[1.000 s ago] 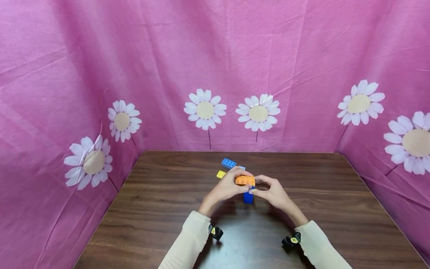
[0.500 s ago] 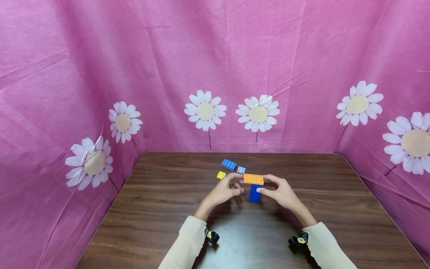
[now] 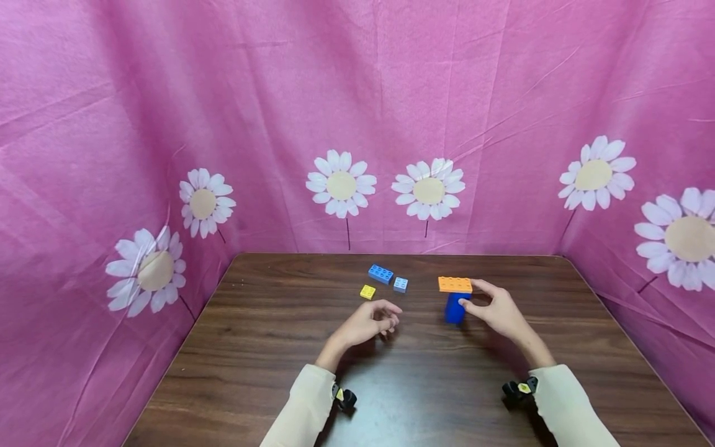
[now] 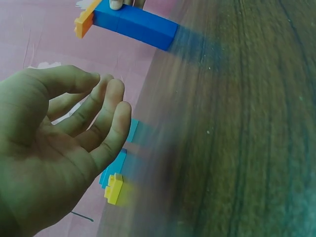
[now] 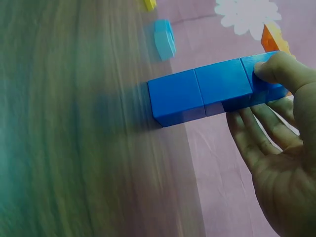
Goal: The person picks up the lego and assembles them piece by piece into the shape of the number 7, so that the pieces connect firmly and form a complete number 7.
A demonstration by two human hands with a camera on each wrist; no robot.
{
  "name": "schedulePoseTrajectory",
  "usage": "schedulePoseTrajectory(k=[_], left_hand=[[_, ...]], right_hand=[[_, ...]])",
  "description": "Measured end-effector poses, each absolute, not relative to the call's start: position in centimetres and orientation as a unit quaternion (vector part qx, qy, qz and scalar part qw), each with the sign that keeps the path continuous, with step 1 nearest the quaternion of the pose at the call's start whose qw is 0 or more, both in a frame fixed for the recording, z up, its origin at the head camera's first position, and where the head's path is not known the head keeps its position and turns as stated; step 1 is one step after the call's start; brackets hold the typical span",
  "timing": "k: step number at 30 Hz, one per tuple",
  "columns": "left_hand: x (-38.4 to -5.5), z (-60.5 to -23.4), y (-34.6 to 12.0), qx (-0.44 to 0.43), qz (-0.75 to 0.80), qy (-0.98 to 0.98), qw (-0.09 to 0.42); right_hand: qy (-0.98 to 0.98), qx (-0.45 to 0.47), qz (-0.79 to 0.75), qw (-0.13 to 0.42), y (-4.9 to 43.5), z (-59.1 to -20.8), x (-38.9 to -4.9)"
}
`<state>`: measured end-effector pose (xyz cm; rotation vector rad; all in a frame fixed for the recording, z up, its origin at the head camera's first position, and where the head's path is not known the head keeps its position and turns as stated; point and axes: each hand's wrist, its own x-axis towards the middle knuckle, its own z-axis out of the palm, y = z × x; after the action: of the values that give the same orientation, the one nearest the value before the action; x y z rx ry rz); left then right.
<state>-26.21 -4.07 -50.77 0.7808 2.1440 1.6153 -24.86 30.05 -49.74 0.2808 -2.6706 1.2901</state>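
A tower of stacked blue bricks (image 3: 455, 310) stands upright with an orange brick (image 3: 455, 285) across its top, jutting out to the left. My right hand (image 3: 499, 312) grips the tower near its upper end. In the right wrist view the thumb presses one side of the top blue brick (image 5: 222, 84) and the fingers lie along the other side. Whether the base touches the table, I cannot tell. My left hand (image 3: 364, 324) is well left of the tower, its fingers loosely bent and holding nothing. Beyond that hand lies a small yellow brick (image 3: 367, 292).
A blue brick (image 3: 380, 274) and a small light blue brick (image 3: 400, 284) lie behind the yellow one on the brown wooden table (image 3: 268, 323). A pink cloth (image 3: 268, 124) printed with white flowers surrounds the table's back and sides.
My left hand has let go of the orange brick and drawn back to the left. The right hand has carried the blue tower, orange brick on top, to the right.
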Motion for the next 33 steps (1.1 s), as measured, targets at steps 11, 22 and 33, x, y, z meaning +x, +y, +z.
schedulePoseTrajectory(k=[11,22,33], left_hand=[[-26.0,-51.1,-4.6,0.273,0.555,0.762,0.193],[-25.9,-51.2,-4.7,0.271,0.549,0.765,0.199],[-26.0,-51.4,-4.9,0.272,0.547,0.766,0.201]], right_hand=[[-0.881,0.096,0.456,0.086,31.6,-49.8,-25.2],[-0.881,0.100,0.454,0.089,31.5,-49.8,-25.2],[-0.837,0.140,0.509,0.143,31.4,-49.1,-23.9]])
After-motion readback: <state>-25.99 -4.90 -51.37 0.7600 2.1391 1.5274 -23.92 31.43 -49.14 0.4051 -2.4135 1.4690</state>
